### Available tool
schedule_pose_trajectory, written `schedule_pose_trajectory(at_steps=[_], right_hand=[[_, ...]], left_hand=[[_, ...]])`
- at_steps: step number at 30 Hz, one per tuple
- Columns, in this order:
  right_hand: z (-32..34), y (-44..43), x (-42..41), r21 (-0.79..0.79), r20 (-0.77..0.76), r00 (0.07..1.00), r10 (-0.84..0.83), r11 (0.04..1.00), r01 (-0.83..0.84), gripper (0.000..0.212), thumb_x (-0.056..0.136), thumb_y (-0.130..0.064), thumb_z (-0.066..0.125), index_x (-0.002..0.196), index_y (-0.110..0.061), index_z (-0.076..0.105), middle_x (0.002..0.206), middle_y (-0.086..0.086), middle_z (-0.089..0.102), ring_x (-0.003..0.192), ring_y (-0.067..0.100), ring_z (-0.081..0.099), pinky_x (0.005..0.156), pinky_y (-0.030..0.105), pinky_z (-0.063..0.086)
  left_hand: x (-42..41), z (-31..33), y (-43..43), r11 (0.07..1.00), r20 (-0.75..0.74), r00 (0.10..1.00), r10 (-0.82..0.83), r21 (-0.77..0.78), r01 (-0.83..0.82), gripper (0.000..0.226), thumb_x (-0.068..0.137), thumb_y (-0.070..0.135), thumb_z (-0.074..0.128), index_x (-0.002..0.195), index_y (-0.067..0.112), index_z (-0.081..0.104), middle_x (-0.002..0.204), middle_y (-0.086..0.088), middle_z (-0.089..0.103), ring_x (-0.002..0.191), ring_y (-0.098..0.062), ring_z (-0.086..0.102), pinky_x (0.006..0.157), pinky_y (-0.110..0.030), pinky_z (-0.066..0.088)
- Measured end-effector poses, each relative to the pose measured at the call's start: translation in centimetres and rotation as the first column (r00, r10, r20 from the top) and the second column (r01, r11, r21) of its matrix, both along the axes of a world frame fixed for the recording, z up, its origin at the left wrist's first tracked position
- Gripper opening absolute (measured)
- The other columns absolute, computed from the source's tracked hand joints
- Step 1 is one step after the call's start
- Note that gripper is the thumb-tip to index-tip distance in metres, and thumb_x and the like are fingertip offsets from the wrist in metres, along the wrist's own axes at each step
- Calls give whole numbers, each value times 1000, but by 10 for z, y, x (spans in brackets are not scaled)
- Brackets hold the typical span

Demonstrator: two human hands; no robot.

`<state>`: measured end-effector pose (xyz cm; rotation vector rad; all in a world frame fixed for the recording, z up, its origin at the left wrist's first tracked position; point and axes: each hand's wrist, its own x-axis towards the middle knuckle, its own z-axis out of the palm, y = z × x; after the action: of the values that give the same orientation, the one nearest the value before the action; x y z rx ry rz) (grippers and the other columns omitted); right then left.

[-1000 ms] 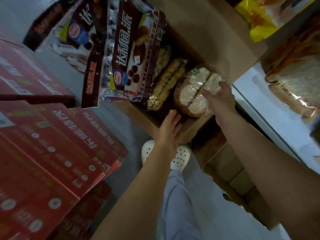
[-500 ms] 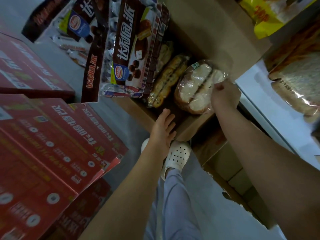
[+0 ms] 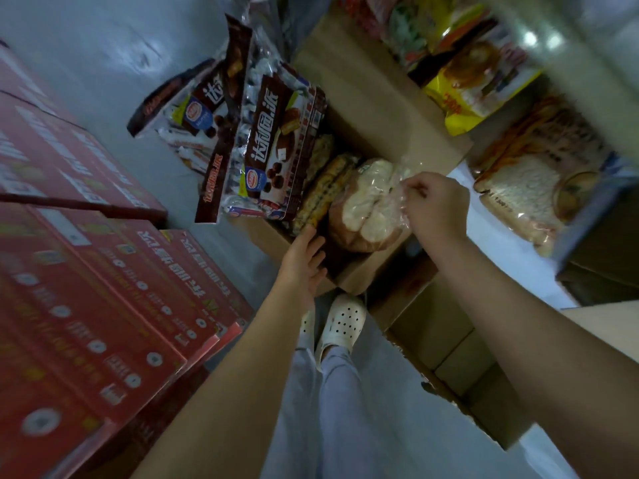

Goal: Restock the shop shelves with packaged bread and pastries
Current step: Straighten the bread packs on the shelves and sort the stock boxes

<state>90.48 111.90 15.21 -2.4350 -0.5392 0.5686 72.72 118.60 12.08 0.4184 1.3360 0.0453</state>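
In the open brown cardboard box [image 3: 363, 271] at centre frame, the clear plastic bag of pale bread rolls [image 3: 371, 205], judged light, soft and crushable, is being pinched by its loose film in the right grip [image 3: 437, 205]. The left grip [image 3: 304, 267] is being held spread at the near rim, and the glossy brown chocolate-pie bags [image 3: 276, 150] are crowding the bread's left side.

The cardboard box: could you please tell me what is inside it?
A bagged loaf pinched by the right hand, long pastries and chocolate pie bags. Its bottom is covered.
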Motion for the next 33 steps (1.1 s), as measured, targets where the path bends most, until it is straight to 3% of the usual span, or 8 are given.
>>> schedule_pose_trajectory(at_steps=[6,10,12,15,20,23,29,33], right_hand=[[167,0,-4,110,12,996,93,990,-94,21,88,-5,60,97,-8,78,92,9,75,86,24,70,85,44,56],[291,-15,-4,145,103,967,235,958,-248,21,87,1,62,98,-6,78,84,0,72,68,-1,59,72,12,47],[349,-26,-2,138,172,935,311,932,-335,18,88,0,65,99,-5,78,92,4,74,79,2,61,72,14,42],[422,-44,3,228,241,913,330,895,-384,16,89,-4,67,103,-4,76,103,11,75,93,11,64,83,23,45],[520,-73,0,463,260,931,255,813,-352,18,94,-5,63,109,-10,72,98,3,72,72,-11,60,70,6,44],[575,-85,-4,570,272,932,241,740,-358,19,94,-4,62,98,-19,72,98,0,74,86,2,63,86,19,48],[671,-112,-12,696,297,933,205,622,-359,24,95,0,58,90,-22,67,73,-24,71,77,-10,63,80,10,47],[721,-130,-11,729,336,923,186,569,-380,18,96,-3,59,98,-17,69,88,-14,73,85,-3,66,84,15,50]], left_hand=[[-9,123,9,992,71,997,-37,119,29,60,98,45,52,150,18,37,149,0,46,140,-22,38,116,-41,27],[-22,207,8,971,88,990,-106,223,84,61,91,46,65,143,22,44,137,-3,55,125,-23,53,109,-42,38],[-27,245,5,940,126,978,-168,319,121,64,90,38,69,146,23,43,141,-5,52,121,-24,57,97,-37,44],[-39,305,2,775,78,936,-345,586,237,75,90,18,71,153,23,30,140,2,47,125,-21,51,98,-36,46],[-38,395,5,299,-167,807,-566,871,390,96,83,29,77,157,27,17,156,9,29,141,-9,29,108,-22,29],[-30,446,-2,253,-131,772,-622,900,356,105,76,37,80,157,32,14,161,9,24,146,-13,25,113,-28,30],[-8,520,-22,21,-187,591,-785,945,327,123,53,70,81,152,49,11,165,11,1,149,-4,1,120,-32,14],[13,566,-39,52,-52,498,-866,980,192,91,76,21,85,139,47,25,145,8,43,130,-2,48,101,-23,47]])
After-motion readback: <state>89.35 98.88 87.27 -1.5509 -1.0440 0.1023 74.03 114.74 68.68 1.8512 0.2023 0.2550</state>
